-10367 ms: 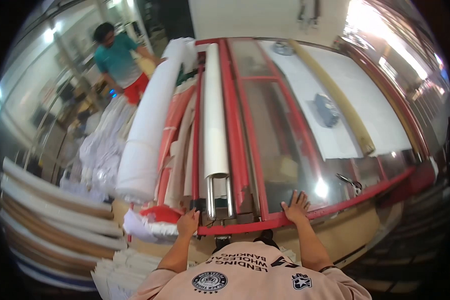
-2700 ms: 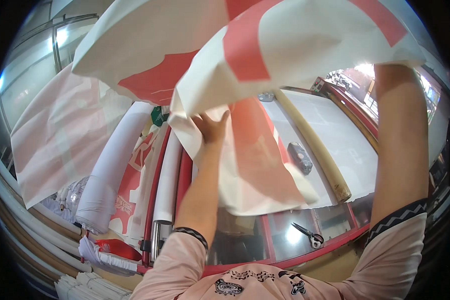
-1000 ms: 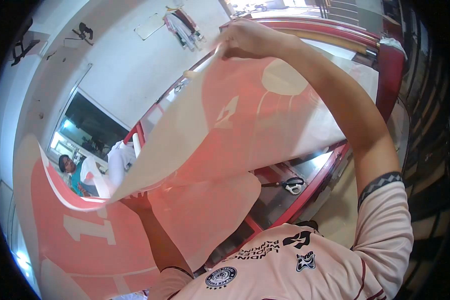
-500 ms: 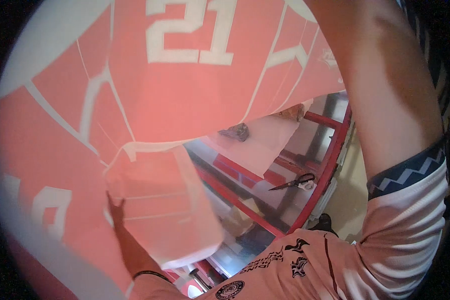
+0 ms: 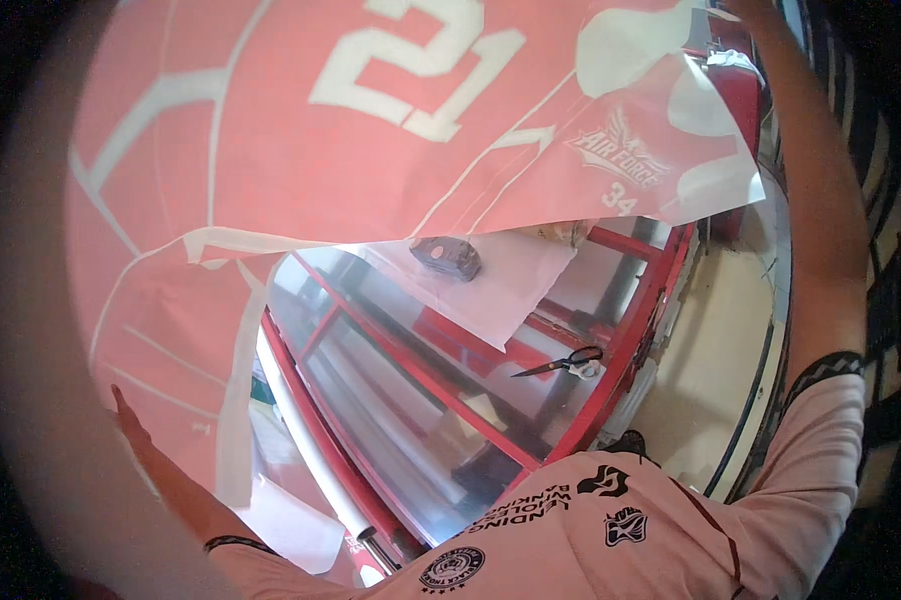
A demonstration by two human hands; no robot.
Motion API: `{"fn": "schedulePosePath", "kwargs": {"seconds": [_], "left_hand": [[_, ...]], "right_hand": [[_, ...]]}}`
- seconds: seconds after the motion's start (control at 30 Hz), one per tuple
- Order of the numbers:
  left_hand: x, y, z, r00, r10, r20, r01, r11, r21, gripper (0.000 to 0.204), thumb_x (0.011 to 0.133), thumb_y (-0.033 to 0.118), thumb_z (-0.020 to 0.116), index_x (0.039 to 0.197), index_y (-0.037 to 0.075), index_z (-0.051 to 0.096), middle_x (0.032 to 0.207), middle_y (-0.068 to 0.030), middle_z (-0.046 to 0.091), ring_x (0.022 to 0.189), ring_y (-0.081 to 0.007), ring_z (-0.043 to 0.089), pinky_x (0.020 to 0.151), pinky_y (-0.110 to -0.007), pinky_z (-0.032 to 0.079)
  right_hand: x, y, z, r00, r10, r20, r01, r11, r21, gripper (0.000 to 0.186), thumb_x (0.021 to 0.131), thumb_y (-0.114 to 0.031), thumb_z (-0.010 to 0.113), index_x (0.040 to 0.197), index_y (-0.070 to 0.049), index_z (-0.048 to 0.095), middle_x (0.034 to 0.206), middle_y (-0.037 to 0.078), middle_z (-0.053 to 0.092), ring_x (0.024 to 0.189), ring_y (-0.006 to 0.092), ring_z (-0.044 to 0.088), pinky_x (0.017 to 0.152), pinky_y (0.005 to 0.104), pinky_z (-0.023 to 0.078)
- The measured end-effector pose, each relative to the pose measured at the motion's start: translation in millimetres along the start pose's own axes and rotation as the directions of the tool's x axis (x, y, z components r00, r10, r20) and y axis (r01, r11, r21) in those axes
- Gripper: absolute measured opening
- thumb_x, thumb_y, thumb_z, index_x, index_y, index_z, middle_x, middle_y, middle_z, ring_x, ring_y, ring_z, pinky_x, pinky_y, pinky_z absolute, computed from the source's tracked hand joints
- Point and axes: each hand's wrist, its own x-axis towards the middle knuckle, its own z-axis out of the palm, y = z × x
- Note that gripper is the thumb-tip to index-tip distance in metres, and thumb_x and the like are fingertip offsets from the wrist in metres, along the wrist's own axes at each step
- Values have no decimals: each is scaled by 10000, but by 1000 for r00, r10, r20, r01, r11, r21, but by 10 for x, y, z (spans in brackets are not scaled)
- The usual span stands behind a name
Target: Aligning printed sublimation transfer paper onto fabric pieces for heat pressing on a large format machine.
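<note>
The left hand (image 5: 138, 432) is nearest the lower left of the red-and-white printed sheet (image 5: 310, 170), thumb raised before it, finger grip impossible to tell, while the sheet stretches up and rightward above the glass-topped table (image 5: 370, 385) toward the right forearm (image 5: 822, 190), the right hand out of sight.

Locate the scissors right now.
In the head view, the scissors lie right of centre on the glass tabletop, handles near the red edge rail, blade tips close to the pale sheet's corner.
</note>
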Motion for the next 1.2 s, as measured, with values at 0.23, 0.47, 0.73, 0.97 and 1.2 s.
{"fn": "schedulePosePath", "kwargs": {"seconds": [0.23,0.47,0.73,0.97,1.2], "left_hand": [[-1260,-358,-39,938,57,342,123,867,-482,948,876,618,501,1535,168,-12,1594,-127,99,1452,-387,90,1139,-584,115],[-2813,-1821,-1652,977,-189,104,206,680,-704,844,897,564,497,1498,127,96,1539,-143,199,1406,-381,188,1113,-560,192],[-4511,-2004,-2430,874,-475,-98,164,479,-863,735,920,502,494,1455,80,220,1477,-162,313,1353,-374,299,1084,-532,280],[-4087,-1343,-2735,706,-688,-166,94,324,-941,650,940,447,491,1418,38,328,1422,-178,412,1307,-369,397,1059,-507,356],[-4028,-1623,-2839,631,-776,14,616,490,-617,488,943,320,536,1307,1,472,1276,-176,548,1174,-332,533,980,-471,461]], "right_hand": [[-1705,-424,932,826,-405,391,340,913,227,233,923,-216,586,1028,-19,653,1031,92,685,1034,216,642,872,346,516],[-3249,-1308,1060,433,-541,721,253,841,478,228,757,-108,582,983,-121,608,962,-8,640,757,171,631,585,328,520],[-4979,-766,842,249,-445,860,-28,884,466,286,734,-75,594,1017,-105,621,1140,1,634,858,182,614,694,320,529],[-5165,-893,880,92,-192,977,-147,968,204,282,732,-66,585,994,-167,617,1183,16,619,1050,213,582,839,360,496],[-4679,-760,337,483,414,772,-222,910,-349,473,819,-298,667,1229,-84,564,1384,161,439,1289,357,402,1046,507,341]]}}
